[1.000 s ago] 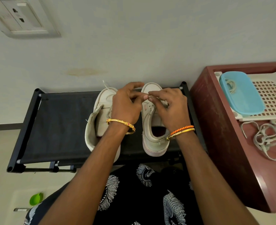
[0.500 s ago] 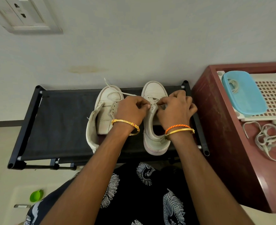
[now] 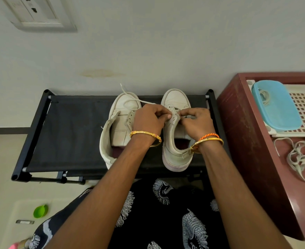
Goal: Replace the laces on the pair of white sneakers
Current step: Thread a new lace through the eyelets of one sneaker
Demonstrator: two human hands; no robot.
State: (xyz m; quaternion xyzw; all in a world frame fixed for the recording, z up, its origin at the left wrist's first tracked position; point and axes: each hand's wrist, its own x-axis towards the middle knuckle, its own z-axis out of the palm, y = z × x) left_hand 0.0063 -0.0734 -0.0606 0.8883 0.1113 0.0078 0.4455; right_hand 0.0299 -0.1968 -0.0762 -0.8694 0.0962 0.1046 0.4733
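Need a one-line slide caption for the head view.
Both hands, left hand and right hand, work the lace at the eyelets of the right sneaker on a black rack.

I see two white sneakers on a black rack [image 3: 67, 133]. My left hand [image 3: 149, 119] and right hand [image 3: 197, 123] pinch at the eyelet flaps of the right sneaker [image 3: 175, 141]; the left sneaker [image 3: 123, 119] trails a loose lace [image 3: 144, 101]. Spare laces [image 3: 299, 159] lie on the red table [image 3: 252, 141], far right.

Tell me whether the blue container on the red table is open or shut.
Shut. The blue container has its lid seated flat across the whole top, with no gap at the rim. A coiled lace shows faintly through the lid.
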